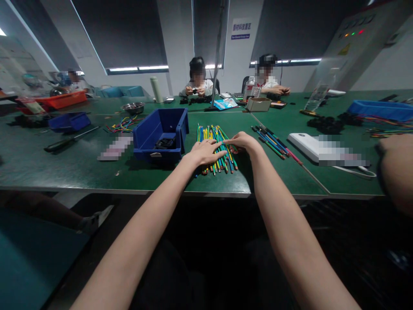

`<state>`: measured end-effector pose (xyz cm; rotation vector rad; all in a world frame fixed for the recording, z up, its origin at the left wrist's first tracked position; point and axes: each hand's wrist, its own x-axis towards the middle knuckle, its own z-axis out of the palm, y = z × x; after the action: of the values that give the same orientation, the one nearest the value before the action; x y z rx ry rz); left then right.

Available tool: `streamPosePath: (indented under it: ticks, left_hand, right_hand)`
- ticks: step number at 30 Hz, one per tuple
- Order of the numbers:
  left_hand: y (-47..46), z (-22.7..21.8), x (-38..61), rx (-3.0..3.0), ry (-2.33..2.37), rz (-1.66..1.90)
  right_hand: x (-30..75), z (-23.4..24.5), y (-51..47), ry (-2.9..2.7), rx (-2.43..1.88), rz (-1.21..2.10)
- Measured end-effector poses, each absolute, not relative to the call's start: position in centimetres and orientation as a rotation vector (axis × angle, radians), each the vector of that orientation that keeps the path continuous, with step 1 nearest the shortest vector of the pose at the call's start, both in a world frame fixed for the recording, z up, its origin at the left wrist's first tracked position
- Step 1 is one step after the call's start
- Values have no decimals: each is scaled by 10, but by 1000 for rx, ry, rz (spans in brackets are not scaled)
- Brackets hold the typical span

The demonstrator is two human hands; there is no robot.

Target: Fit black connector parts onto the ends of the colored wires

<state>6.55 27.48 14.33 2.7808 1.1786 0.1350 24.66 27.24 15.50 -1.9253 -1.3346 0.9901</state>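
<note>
A row of short cut wires (222,165) in green, yellow and blue lies side by side on the green table, with bare or metal-tipped ends toward me. My left hand (206,151) rests flat across the middle of them, fingers spread and palm down. At their right side is my right hand (243,141), its index finger stretched left over the wires near my left fingertips. Its other fingers bend down beside the outermost wires and are partly hidden; no wire is visibly gripped. A blue parts bin (160,133) stands just left of my left hand, with black pieces inside.
Right of my hands lie more wires (272,142) and a white power bank (305,147). Leftward are a screwdriver (71,140), a small blue tray (69,122) and a metal bowl (132,107). Co-workers sit across the table; another person's arm (398,168) is close at right.
</note>
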Motion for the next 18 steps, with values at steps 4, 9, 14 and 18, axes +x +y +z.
streamPosePath:
  ticks: [4,9,14,18]
  left_hand:
    - [273,135,70,2741,1234,223]
    - [279,128,71,2712,1246,216]
    - [283,126,69,2695,1219,229]
    - [282,128,65,2680,1164,191]
  right_hand:
    - [246,157,271,-1357,-1921,1013]
    - [246,155,269,-1340,-1894,934]
    - [249,150,274,-1335,-1896,929]
    - [251,146,280,-1362,-1913,945]
